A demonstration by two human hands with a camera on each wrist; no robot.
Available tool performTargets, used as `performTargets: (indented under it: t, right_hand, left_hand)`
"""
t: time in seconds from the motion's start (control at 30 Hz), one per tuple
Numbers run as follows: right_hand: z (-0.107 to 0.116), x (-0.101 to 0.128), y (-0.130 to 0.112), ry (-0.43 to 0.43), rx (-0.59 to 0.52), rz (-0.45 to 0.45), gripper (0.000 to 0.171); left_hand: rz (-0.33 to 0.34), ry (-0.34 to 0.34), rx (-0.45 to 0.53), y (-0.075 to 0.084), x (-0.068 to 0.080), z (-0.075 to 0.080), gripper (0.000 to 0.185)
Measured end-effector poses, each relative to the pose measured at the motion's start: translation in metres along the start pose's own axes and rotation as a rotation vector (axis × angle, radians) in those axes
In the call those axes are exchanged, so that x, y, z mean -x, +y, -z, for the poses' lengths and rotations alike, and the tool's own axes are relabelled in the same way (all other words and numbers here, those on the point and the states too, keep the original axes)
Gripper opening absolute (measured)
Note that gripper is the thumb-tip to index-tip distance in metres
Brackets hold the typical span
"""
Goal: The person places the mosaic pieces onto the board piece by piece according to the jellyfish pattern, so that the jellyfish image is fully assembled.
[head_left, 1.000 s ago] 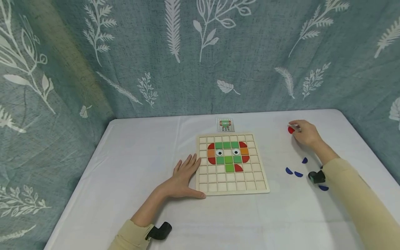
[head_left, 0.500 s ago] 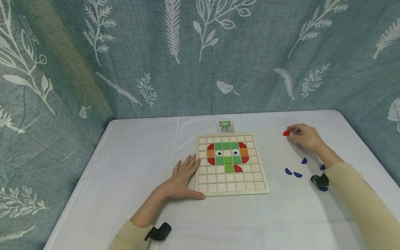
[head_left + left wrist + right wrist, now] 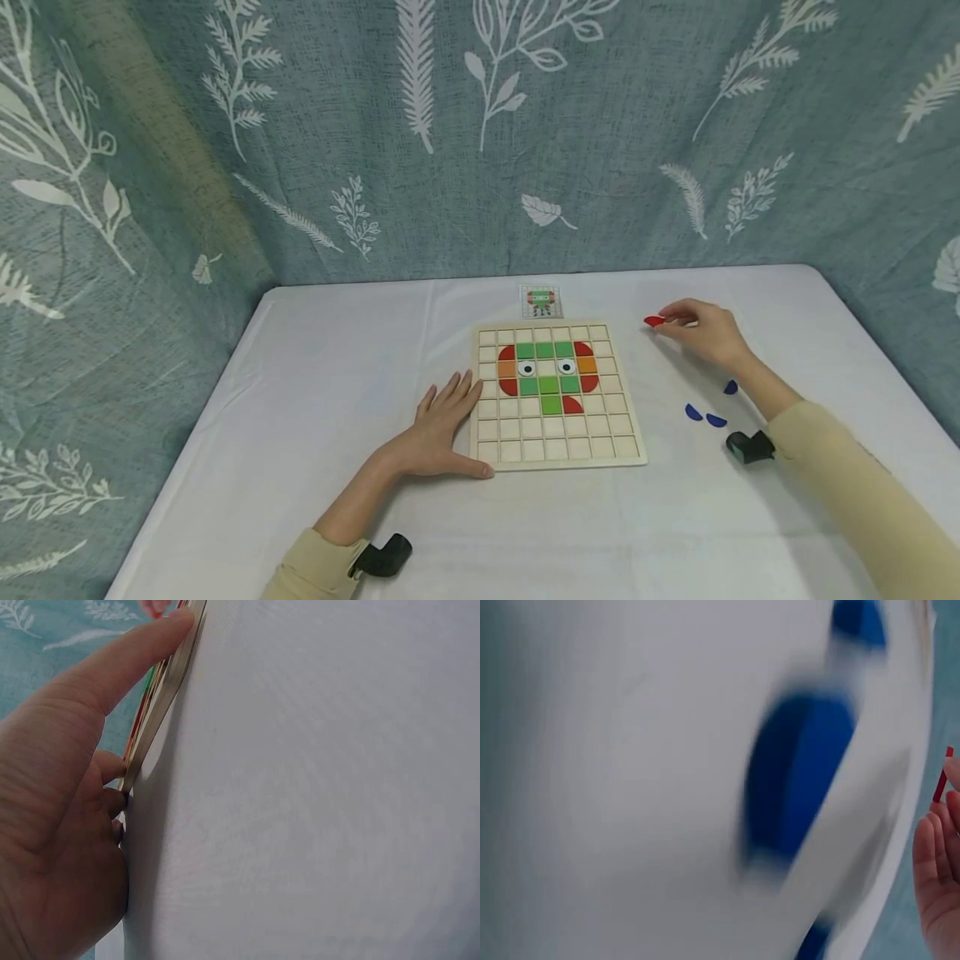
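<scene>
Red quarter-round piece [image 3: 654, 321] pinched in the right hand [image 3: 705, 333], carried above the desk [image 3: 337, 392] just right of the wooden grid board [image 3: 558, 442]

Held by curled fingertips at the leading edge of the right hand, clear of the desk surface; seen edge-on as a thin red sliver [image 3: 943, 776] in the right wrist view; shifted leftward from its spot near the far right of the desk a second ago, now close to the board's upper right corner, so apparently lifted and heading for a cell; partly filled face pattern of green, red and orange tiles in the board's upper rows; left hand [image 3: 442, 425] flat, fingers straight, pressed against the board's left edge, unmoved; blue pieces [image 3: 705, 414] loose on the desk near the right forearm; small pattern card [image 3: 541, 301] beyond the board.
</scene>
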State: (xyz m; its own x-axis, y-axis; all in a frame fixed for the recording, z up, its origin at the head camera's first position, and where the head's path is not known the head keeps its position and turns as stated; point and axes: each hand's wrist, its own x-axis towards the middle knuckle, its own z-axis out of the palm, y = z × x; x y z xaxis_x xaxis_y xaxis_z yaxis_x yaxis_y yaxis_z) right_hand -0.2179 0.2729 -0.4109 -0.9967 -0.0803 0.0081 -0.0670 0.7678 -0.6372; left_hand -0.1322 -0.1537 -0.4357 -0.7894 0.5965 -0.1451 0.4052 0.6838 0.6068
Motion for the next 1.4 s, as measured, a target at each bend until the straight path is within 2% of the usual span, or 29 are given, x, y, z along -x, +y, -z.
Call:
performTargets:
  t: [0.23, 0.47, 0.67, 0.87, 0.97, 1.4]
  right_hand:
    - [-0.034, 0.017, -0.049, -0.092, -0.124, 0.068, 0.032]
    - [-0.068, 0.033, -0.086, -0.227, -0.209, 0.257, 0.020]
    - [-0.093, 0.038, -0.105, -0.306, -0.115, 0.466, 0.017]
    - [-0.104, 0.039, -0.114, -0.317, 0.028, 0.596, 0.013]
    - [-0.105, 0.040, -0.117, -0.315, 0.049, 0.626, 0.012]
    - [-0.103, 0.041, -0.115, -0.363, 0.008, 0.649, 0.008]
  left_hand:
    - [0.005, -0.008, 0.008, 0.000, 0.001, 0.000, 0.119]
    - [0.011, -0.011, 0.007, 0.000, 0.000, 0.001, 0.119]
    - [0.008, -0.010, 0.004, 0.000, 0.000, 0.002, 0.119]
    - [0.011, -0.018, 0.001, 0.000, 0.001, 0.002, 0.119]
    - [0.010, -0.014, -0.001, 0.000, 0.000, 0.002, 0.119]
    - [0.011, -0.014, 0.003, 0.000, 0.000, 0.001, 0.119]
